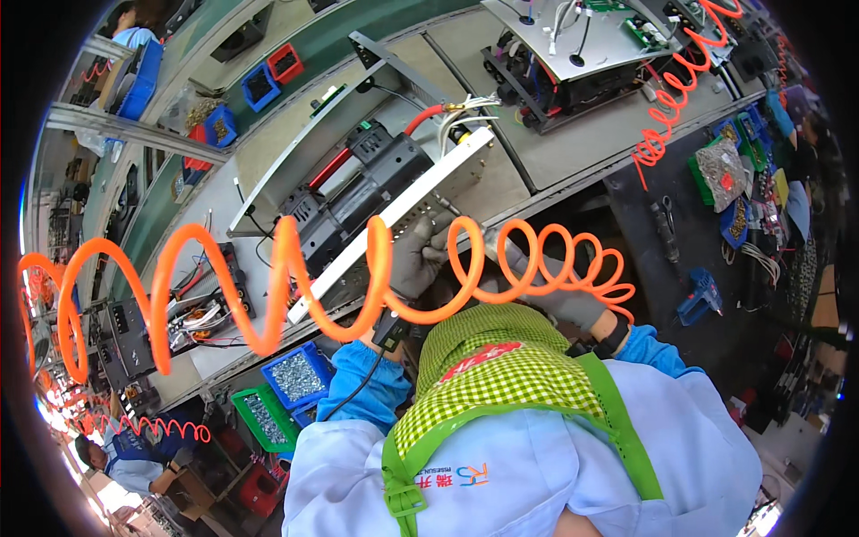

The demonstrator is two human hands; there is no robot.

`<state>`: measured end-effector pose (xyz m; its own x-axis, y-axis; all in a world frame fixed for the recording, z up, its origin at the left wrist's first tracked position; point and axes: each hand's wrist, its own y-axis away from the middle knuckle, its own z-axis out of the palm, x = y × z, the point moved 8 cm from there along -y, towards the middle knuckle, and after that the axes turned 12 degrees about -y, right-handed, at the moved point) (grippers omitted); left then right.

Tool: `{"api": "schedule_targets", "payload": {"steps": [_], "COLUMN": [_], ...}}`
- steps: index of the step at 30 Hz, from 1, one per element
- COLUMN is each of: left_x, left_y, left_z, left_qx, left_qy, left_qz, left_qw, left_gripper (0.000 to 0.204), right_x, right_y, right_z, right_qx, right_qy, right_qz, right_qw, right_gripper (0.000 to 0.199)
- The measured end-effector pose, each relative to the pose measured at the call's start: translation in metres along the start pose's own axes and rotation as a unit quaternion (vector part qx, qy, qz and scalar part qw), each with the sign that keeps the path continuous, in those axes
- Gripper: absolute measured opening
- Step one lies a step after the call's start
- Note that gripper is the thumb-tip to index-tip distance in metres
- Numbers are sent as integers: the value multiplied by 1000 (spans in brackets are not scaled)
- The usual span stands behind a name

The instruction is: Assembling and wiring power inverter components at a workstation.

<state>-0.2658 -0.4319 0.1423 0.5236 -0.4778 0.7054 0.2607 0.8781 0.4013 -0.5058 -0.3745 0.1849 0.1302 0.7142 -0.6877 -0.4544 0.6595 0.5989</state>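
Note:
An open metal chassis (358, 192) with black components and a long white front panel (404, 210) lies tilted on the grey workbench (582, 143). My left hand (416, 259), in a grey glove, grips the chassis at its near edge, beside the white panel. A small black device with a cable (391, 328) sits at that wrist. My right hand (565, 302), also gloved, is close to the bench's front edge, partly hidden behind an orange coiled hose (286, 264). Whatever it holds is hidden. A green checked cap (492, 358) covers the space below the hands.
Blue (298, 376) and green (264, 416) bins of screws stand left of me. A blue power driver (702, 297) lies on the dark mat to the right. Another open chassis (573, 54) sits at the back. Other workers are at the lower left (125, 456) and upper left (134, 27).

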Motion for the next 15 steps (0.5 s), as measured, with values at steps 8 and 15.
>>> {"api": "schedule_targets", "payload": {"steps": [8, 15], "left_x": [-40, -30], "left_y": [-21, -12], "left_z": [-24, -6], "left_qx": [108, 155], "left_qy": [35, -101], "left_qz": [-26, -16], "left_qw": [993, 983], "left_gripper": [33, 33], "right_x": [30, 39], "right_y": [13, 9], "right_z": [-12, -18], "right_qx": [6, 8], "right_qy": [-27, -36], "right_qz": [19, 38], "right_qw": [999, 999], "right_gripper": [27, 27]}}
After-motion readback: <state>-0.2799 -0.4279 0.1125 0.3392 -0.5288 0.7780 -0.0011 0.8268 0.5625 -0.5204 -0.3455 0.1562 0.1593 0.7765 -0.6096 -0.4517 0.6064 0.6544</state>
